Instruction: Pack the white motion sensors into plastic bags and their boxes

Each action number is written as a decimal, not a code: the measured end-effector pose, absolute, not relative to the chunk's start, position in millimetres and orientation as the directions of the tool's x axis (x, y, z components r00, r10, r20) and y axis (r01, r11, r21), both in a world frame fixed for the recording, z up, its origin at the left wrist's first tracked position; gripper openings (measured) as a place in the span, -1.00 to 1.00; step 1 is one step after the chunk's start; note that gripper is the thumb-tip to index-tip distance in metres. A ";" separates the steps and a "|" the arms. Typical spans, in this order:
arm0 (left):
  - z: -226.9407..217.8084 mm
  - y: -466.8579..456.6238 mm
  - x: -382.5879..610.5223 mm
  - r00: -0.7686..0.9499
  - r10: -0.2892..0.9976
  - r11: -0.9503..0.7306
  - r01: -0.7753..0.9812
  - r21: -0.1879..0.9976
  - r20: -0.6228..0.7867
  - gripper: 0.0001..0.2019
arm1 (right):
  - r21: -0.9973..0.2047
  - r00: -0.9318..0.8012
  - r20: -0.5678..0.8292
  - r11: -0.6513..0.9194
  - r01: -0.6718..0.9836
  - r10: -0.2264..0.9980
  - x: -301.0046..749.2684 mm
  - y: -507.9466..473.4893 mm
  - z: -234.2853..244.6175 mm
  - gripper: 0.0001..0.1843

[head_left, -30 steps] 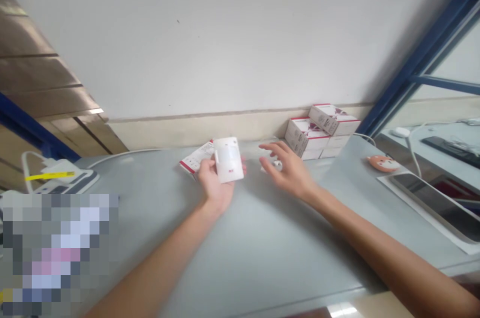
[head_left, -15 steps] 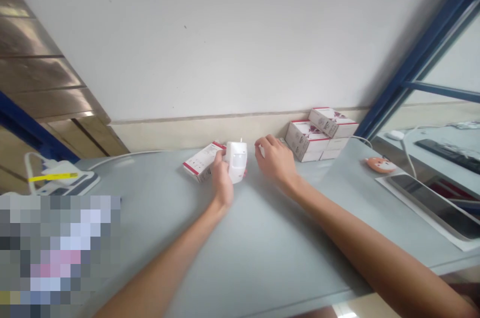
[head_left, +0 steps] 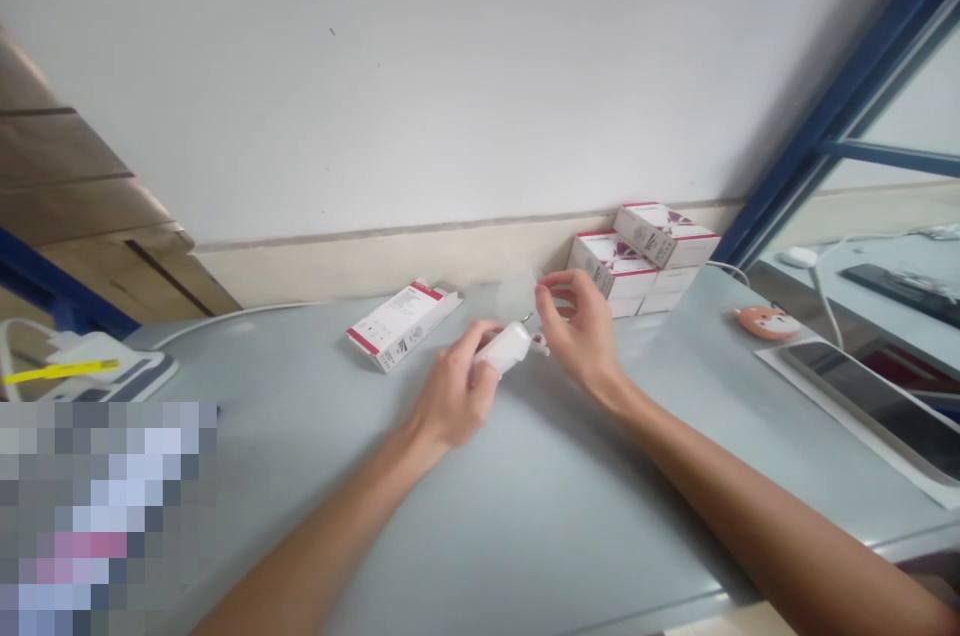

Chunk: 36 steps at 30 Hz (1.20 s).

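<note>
My left hand [head_left: 454,394] is closed round a small white plastic device [head_left: 507,347], held tilted just above the grey table [head_left: 525,506]. My right hand [head_left: 581,331] sits right beside it, thumb and forefinger pinched at a small part at the device's right end; what they pinch is too small to name. A thin clear bag [head_left: 514,294] blurs above the device. An open white and red carton [head_left: 401,324] lies flat on the table to the left of my hands.
Three stacked white and red boxes [head_left: 645,251] stand against the wall at the back right. An orange fox-shaped item [head_left: 765,322] and a tablet [head_left: 874,401] on white paper lie at right. A white gadget with a yellow tag [head_left: 71,366] is at left.
My left hand has tipped the white device from upright to lying sideways and drawn it right, off the carton. My right hand has left the table and pinches at the device's end.
</note>
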<state>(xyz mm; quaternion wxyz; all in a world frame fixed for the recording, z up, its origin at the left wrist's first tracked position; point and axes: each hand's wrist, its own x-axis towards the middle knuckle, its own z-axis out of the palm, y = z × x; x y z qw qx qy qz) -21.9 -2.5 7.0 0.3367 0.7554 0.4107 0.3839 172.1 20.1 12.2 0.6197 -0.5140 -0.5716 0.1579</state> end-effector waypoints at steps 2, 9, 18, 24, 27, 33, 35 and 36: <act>5.8 -2.3 -20.4 0.320 0.897 -0.409 0.341 0.846 0.305 -0.64 | -0.778 0.233 0.599 0.488 0.396 0.766 170.8 17.8 13.4 -0.90; 0.9 7.4 -13.7 -0.023 0.944 -0.322 0.161 0.933 0.330 -0.61 | -0.578 0.009 0.724 0.601 0.552 0.689 164.3 11.6 7.1 -0.90; 2.1 7.5 -15.3 0.023 0.924 -0.383 0.063 0.922 0.382 -0.63 | -0.539 -0.097 0.700 0.613 0.577 0.708 162.5 13.4 -1.0 -0.89; 0.6 3.0 -14.3 0.155 0.931 -0.360 0.229 0.905 0.331 -0.60 | -0.701 0.063 0.668 0.598 0.387 0.742 161.2 12.6 1.4 -0.95; -2.7 2.2 -14.4 0.202 0.910 -0.406 0.260 0.876 0.362 -0.51 | -0.706 0.075 0.667 0.597 0.382 0.741 160.8 10.2 2.7 -0.95; -7.5 -1.7 -13.1 0.192 0.916 -0.395 0.264 0.880 0.353 -0.48 | -0.594 0.007 0.745 0.660 0.460 0.667 160.6 6.6 5.0 -0.93; -7.9 -3.0 -11.0 0.145 0.929 -0.365 0.228 0.903 0.339 -0.55 | -0.561 -0.026 0.758 0.671 0.484 0.652 159.9 5.7 6.3 -0.93; -7.9 -3.1 -9.8 0.114 0.941 -0.337 0.207 0.918 0.319 -0.58 | -0.552 -0.041 0.758 0.673 0.492 0.652 159.4 5.2 6.9 -0.93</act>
